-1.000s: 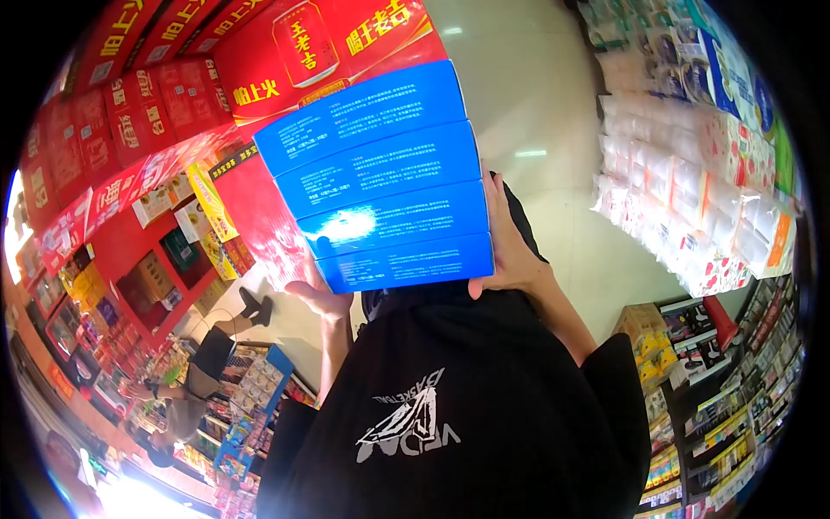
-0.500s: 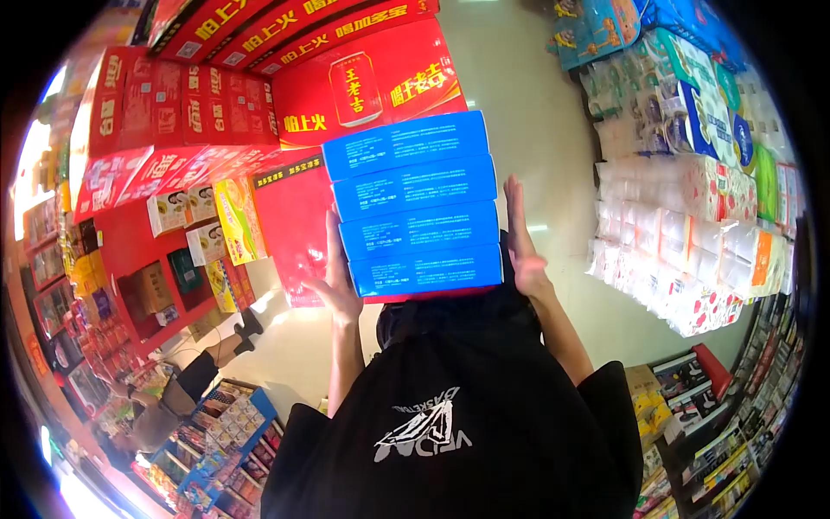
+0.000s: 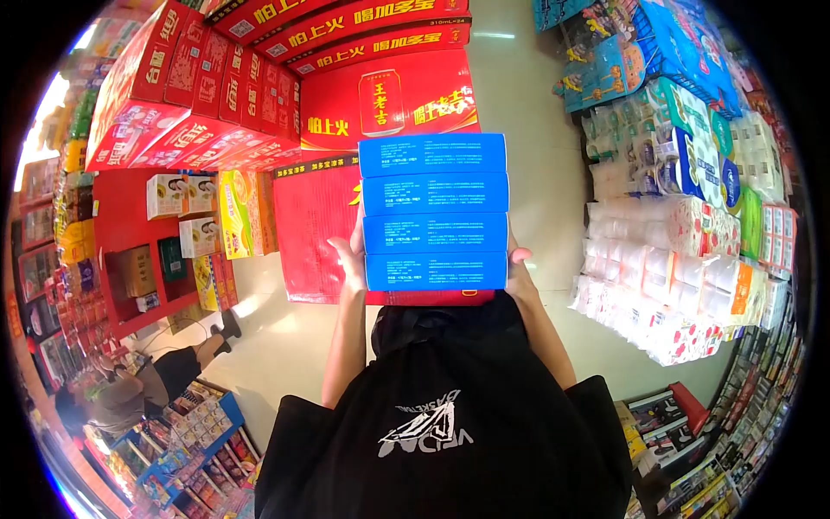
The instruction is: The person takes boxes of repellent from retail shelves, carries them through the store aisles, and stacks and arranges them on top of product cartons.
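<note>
Several blue boxes [image 3: 437, 195] with small white print form a neat stack whose long sides face me. Large red cartons lie around and under it, one a red carton [image 3: 311, 242] beside my left hand. Against the stack's left side, low down, presses my left hand [image 3: 351, 258], thumb sticking out and fingers partly hidden along the boxes. My right hand [image 3: 518, 266] presses the opposite side in the same way, thumb up, its fingers mostly hidden. Between them the two palms clasp the boxes.
Stacked red drink cartons [image 3: 199, 86] rise at the left and back. Wrapped tissue packs [image 3: 666, 277] are piled at the right. A person [image 3: 147, 389] is at the lower left beside a blue display shelf [image 3: 229, 411]. Pale tiled floor [image 3: 545, 190] runs between the piles.
Both hands have closed in from beside the stack onto its sides. The boxes, slightly skewed before, now line up straight. The view has shifted a little.
</note>
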A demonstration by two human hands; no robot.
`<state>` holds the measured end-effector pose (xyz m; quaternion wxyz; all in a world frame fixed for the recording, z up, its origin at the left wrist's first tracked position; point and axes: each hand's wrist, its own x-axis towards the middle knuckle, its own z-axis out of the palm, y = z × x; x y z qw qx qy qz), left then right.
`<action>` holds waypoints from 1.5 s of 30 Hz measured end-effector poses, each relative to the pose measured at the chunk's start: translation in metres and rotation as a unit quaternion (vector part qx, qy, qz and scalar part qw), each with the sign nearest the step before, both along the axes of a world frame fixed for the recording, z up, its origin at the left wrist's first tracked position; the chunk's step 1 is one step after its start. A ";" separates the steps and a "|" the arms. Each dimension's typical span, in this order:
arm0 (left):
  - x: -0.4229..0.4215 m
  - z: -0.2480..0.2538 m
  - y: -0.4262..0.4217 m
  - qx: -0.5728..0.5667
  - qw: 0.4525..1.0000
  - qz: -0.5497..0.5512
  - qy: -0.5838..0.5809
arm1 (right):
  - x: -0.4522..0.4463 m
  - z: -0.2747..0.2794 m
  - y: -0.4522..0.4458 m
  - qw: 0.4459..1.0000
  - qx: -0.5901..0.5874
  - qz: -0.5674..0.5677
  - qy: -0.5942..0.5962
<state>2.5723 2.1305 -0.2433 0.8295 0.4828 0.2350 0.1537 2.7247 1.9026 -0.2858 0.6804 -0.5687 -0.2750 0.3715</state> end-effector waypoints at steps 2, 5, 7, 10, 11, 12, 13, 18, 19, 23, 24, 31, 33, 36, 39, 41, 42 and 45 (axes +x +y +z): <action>0.000 0.002 -0.001 -0.005 1.000 0.001 0.003 | 0.002 0.003 -0.002 1.000 -0.018 0.007 -0.016; 0.005 0.005 -0.001 -0.003 1.000 -0.011 -0.020 | 0.001 0.004 -0.002 0.999 -0.025 0.017 -0.012; 0.005 0.006 -0.001 0.001 1.000 -0.017 -0.022 | -0.001 0.008 -0.002 1.000 -0.023 0.011 -0.001; 0.011 0.007 -0.001 0.019 0.999 -0.018 -0.036 | -0.006 0.005 -0.001 0.999 -0.007 0.000 0.037; 0.010 0.009 -0.003 0.014 1.000 -0.016 -0.022 | -0.008 0.000 -0.003 0.999 -0.008 0.004 0.051; 0.009 0.009 -0.003 -0.006 0.999 -0.025 -0.026 | -0.008 -0.012 -0.006 0.999 -0.001 0.005 0.054; 0.009 0.005 -0.001 -0.023 0.999 -0.034 -0.033 | -0.008 -0.023 -0.009 0.998 0.005 0.006 0.056; 0.015 -0.001 0.002 0.063 0.995 -0.025 -0.072 | -0.004 -0.055 -0.023 1.000 0.021 -0.003 0.016; 0.015 -0.004 0.002 0.119 0.990 0.004 -0.079 | 0.001 -0.105 -0.031 0.998 0.050 -0.027 0.007; -0.011 0.063 0.036 0.262 0.936 0.200 -0.120 | -0.002 0.007 -0.016 0.942 0.077 -0.326 -0.014; -0.020 0.119 0.041 0.280 0.931 0.206 -0.111 | 0.004 -0.006 -0.036 0.941 0.065 -0.331 -0.021; -0.058 0.350 -0.012 0.408 0.810 0.046 -0.419 | -0.029 -0.108 -0.118 0.941 -0.106 -0.311 0.087; -0.072 0.386 -0.063 0.286 0.888 0.069 -0.354 | -0.041 -0.152 -0.135 0.938 -0.109 -0.308 0.114; -0.069 0.387 -0.098 0.155 0.870 0.006 -0.468 | -0.053 -0.182 -0.168 0.929 -0.078 -0.322 0.167; -0.070 0.374 -0.122 0.097 0.839 -0.029 -0.535 | -0.071 -0.189 -0.194 0.926 -0.077 -0.328 0.167; -0.076 0.368 -0.136 0.075 0.825 -0.037 -0.558 | -0.092 -0.182 -0.202 0.929 -0.073 -0.317 0.176; -0.079 0.367 -0.142 0.067 0.819 -0.042 -0.568 | -0.101 -0.188 -0.208 0.922 -0.094 -0.328 0.185; -0.088 0.361 -0.158 0.047 0.806 -0.050 -0.588 | -0.130 -0.207 -0.234 0.925 -0.110 -0.306 0.195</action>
